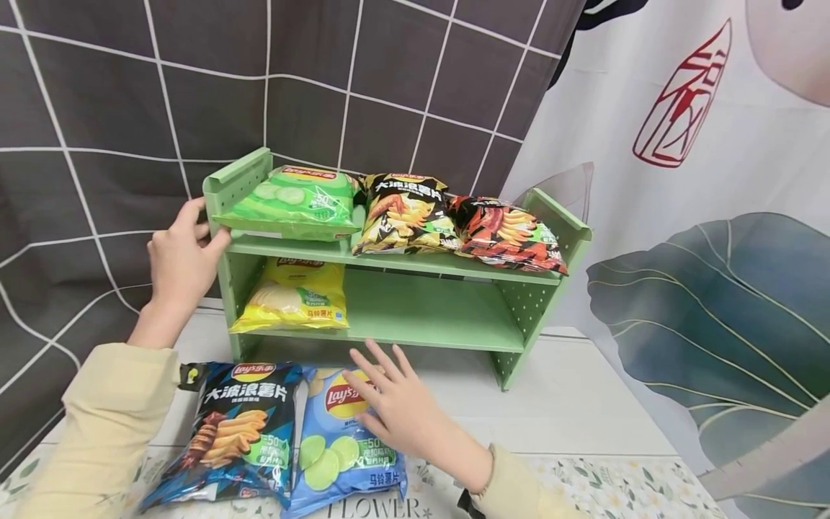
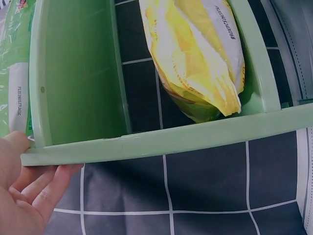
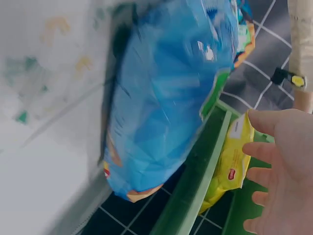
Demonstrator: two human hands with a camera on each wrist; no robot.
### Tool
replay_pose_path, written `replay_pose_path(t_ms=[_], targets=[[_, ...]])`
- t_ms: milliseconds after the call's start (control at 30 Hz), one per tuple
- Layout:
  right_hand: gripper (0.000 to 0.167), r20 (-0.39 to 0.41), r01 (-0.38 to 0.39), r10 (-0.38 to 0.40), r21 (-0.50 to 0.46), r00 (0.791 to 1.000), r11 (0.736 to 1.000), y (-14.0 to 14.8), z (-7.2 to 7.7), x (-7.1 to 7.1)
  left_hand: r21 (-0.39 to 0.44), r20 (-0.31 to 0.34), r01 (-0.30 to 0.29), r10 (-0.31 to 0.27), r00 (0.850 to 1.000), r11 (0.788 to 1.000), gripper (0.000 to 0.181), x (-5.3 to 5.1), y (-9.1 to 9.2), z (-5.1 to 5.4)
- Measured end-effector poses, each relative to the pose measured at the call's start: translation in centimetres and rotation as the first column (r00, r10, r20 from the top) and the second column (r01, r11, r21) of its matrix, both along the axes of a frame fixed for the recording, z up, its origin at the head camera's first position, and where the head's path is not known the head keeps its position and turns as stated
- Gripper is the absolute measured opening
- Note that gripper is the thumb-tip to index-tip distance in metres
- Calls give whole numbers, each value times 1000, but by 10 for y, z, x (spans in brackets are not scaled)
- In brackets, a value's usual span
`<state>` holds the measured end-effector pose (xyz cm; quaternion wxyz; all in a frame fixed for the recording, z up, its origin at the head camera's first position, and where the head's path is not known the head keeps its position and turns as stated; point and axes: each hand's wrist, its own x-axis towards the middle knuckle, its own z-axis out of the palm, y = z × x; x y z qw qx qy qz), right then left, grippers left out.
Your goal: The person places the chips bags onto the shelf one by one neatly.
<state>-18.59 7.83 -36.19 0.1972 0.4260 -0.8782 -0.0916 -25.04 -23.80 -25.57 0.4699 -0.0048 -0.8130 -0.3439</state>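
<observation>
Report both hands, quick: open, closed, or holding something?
Left hand: closed, gripping the left end of the shelf.
Right hand: open, fingers spread, holding nothing.

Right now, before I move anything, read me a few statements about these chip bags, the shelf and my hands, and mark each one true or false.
1. Your left hand grips the left end of the shelf. True.
2. The shelf's upper level holds four bags. False: it holds three, a green bag, a black bag and a red bag.
3. A yellow bag is at the left of the lower level. True.
4. Both hands hold the yellow bag. False: neither does, and your right hand holds nothing.
5. The light blue bag lies on the table, beside the dark blue bag. True.
</observation>
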Motion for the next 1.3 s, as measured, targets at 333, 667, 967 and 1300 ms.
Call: replay_pose_path(t_ms=[333,667,967,1300], targets=[[64,161,-56,38,107,986,993,9,-7,21,-12,-3,-23,23,1000,1000,39,-1,0,-1],[74,355,-53,-2,143,935,988,5,-17,37,-19,-3,-33,33,999,999,37,2,2,-1],[77,369,-61,-10,180,929,982,1,-29,40,-28,-8,-37,37,999,999,36,1,4,-2],[78,236,-72,39,130,971,989,5,-40,41,-48,-16,-58,57,998,997,36,0,3,0]])
